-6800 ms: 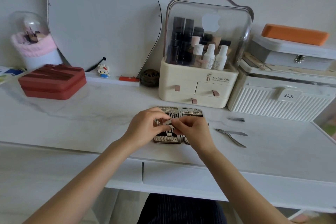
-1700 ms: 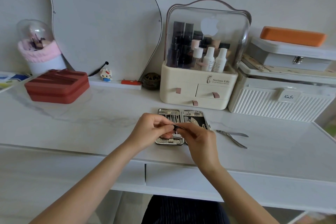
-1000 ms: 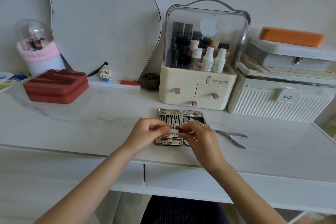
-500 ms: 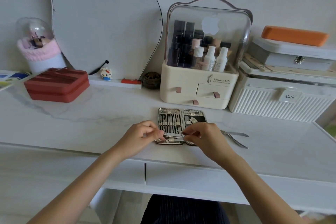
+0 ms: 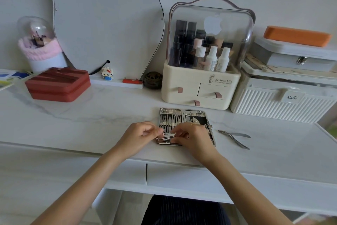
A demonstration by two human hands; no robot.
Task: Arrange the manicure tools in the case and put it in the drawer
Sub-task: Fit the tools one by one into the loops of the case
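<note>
An open metal manicure case [image 5: 197, 113] lies flat on the white desk [image 5: 91, 120], with several thin steel tools strapped in its left half. My left hand [image 5: 140, 134] and my right hand [image 5: 191, 136] meet over the case's near edge, both pinching a small metal tool [image 5: 168, 135] that lies low against the left half. My right hand hides most of the case's right half. Cuticle nippers [image 5: 235, 138] lie loose on the desk to the right of the case. A closed desk drawer [image 5: 182, 179] sits under the front edge.
A cream cosmetics organizer [image 5: 198, 86] with a clear lid stands just behind the case. White ribbed boxes [image 5: 280, 104] are stacked at the back right, with an orange case [image 5: 297, 35] on top. A red zip case [image 5: 58, 84] and a pink-trimmed brush holder [image 5: 40, 47] sit at the back left.
Both hands have come down and nearer, from above the case's middle to its front edge, lowering the small tool onto the left half. One loose tool is gone from the desk.
</note>
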